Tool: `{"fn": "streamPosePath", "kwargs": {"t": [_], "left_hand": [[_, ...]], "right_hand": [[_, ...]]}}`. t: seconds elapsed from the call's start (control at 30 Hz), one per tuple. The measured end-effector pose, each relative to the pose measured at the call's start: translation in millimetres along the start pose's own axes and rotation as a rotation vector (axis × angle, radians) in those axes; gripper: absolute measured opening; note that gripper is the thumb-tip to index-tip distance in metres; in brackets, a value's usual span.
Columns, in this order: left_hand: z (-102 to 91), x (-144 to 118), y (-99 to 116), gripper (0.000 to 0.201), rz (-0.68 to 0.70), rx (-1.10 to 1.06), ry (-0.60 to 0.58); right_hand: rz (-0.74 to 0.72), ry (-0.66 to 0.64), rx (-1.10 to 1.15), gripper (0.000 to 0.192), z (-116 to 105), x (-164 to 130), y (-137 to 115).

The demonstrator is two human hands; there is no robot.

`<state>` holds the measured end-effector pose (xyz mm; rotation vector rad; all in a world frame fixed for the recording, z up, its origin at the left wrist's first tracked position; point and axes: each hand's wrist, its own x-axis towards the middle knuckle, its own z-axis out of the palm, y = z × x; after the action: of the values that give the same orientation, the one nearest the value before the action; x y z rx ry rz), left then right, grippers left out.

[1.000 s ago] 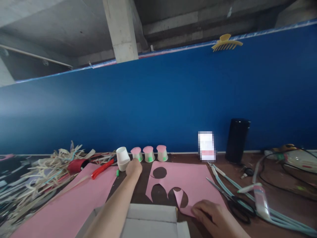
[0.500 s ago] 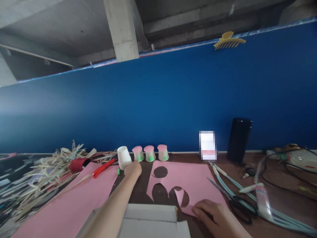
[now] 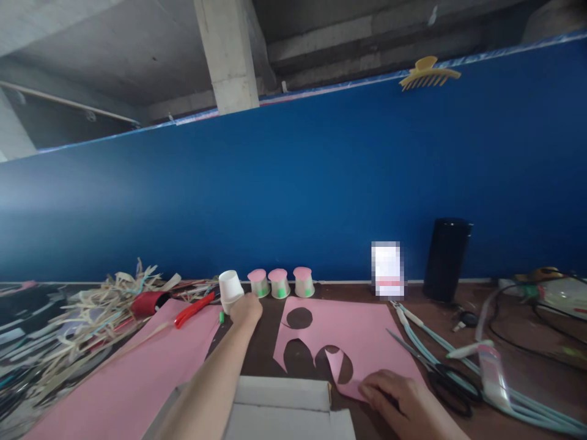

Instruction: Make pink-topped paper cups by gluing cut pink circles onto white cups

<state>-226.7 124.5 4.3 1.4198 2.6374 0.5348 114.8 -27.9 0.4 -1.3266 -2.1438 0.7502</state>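
My left hand (image 3: 246, 310) is closed at the lower right side of the white paper cups (image 3: 230, 288), which look nested and upside down; its fingertips are hidden. To the right of it stand three upturned cups (image 3: 279, 285) with pink paper tops and green patches on their sides. A pink sheet (image 3: 362, 330) with round cut-outs lies before them, one cut edge curling up. At its near edge my right hand (image 3: 397, 394) has its fingers bent and thumb close to them, gripping the paper. Scissors (image 3: 452, 382) with black handles lie right of the sheet.
Left lie another pink sheet (image 3: 137, 373), red-handled pliers (image 3: 195, 308), a small green piece (image 3: 222, 317) and a heap of pale strips (image 3: 105, 318). A white box (image 3: 279, 397) sits in front. Pale blue cables (image 3: 422, 342), a clear tube (image 3: 494, 373) and a black cylinder (image 3: 447, 260) are right.
The view has shifted slightly, so most things appear a little further right. Both hands keep nearly the same places and poses.
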Motion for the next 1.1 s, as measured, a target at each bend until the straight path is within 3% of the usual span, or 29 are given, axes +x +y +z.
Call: {"fn": "streamPosePath", "kwargs": {"t": [0.23, 0.5, 0.8, 1.1], "left_hand": [[-4.2, -8.8, 17.5, 0.051, -0.030, -0.072, 0.034], [-2.3, 0.9, 31.5, 0.067, -0.108, -0.150, 0.046], [-2.8, 13.6, 22.4, 0.065, -0.117, -0.169, 0.027], [-10.8, 15.2, 20.9, 0.049, -0.020, -0.156, -0.040]], "right_hand": [[0.007, 0.031, -0.008, 0.038, -1.2, -0.6, -6.4], [0.011, 0.027, -0.033, 0.038, 0.8, -0.2, -6.1], [0.020, 0.019, -0.028, 0.034, 1.1, -0.7, -4.4], [0.028, 0.012, -0.026, 0.036, 2.0, 1.2, -2.7]]}}
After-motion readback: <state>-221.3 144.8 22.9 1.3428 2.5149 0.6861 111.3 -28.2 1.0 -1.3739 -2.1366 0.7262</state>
